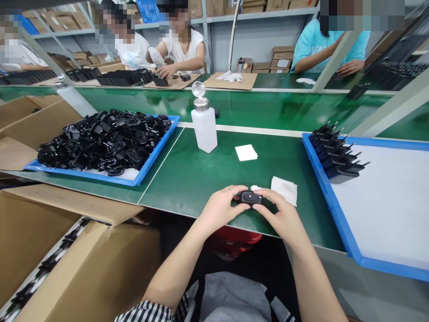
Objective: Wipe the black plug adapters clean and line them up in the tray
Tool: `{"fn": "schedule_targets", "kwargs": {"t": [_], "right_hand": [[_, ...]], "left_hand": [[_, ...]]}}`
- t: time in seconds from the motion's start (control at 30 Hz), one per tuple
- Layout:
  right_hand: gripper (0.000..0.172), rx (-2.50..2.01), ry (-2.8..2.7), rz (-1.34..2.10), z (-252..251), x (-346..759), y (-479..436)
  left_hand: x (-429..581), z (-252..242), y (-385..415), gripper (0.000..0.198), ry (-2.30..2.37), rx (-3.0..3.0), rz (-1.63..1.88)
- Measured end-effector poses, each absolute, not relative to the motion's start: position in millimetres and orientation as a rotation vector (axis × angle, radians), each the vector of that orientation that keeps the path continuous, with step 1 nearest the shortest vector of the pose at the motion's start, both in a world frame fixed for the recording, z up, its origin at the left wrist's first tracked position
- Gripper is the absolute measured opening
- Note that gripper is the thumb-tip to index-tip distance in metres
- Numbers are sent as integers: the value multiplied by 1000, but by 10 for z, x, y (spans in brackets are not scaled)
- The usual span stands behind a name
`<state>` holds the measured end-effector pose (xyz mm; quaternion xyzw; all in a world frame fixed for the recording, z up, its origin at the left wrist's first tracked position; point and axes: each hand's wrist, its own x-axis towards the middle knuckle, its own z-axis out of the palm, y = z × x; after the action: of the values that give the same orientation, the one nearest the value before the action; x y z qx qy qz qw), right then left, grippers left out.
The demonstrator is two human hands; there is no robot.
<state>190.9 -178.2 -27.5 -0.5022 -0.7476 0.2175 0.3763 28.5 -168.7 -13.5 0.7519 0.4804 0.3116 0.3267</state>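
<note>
Between my two hands is a small black plastic adapter piece, its oval face turned up toward me. My left hand pinches its left end with thumb and fingers. At its right end, the thumb and fingers of my right hand close on it too. A small white round thing shows just behind the piece; I cannot make out what it is. Close beyond my right hand lies a folded white cloth. Farther off are a white square pad and a white pump bottle.
At the left, a blue-rimmed tray holds a heap of black plastic parts. Another blue-rimmed tray at the right carries a row of black plug adapters. Cardboard boxes stand at lower left. Several people work across the green bench.
</note>
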Motion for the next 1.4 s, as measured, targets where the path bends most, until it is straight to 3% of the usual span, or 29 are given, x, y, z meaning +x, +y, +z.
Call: {"fn": "schedule_targets", "kwargs": {"t": [0.17,0.5,0.73,1.03,1.23,1.4], "right_hand": [[31,-1348,-2049,461,-192,1946,-1771],[27,-1502,-2236,323,-77,1947,-1690],[22,-1626,-2491,311,146,1909,-1614],[11,-1870,-2630,381,450,1713,-1512],[13,-1867,-2557,514,456,1745,-1543],[15,-1871,-2451,510,395,1773,-1616]], "left_hand": [[290,-123,-1689,30,1291,2002,799],[273,-8,-1670,30,1346,2161,627],[330,256,-1478,15,1379,2332,183],[601,599,-1420,11,1597,2248,-262],[399,404,-1436,23,1412,2154,98],[300,268,-1484,20,1328,2070,330]]}}
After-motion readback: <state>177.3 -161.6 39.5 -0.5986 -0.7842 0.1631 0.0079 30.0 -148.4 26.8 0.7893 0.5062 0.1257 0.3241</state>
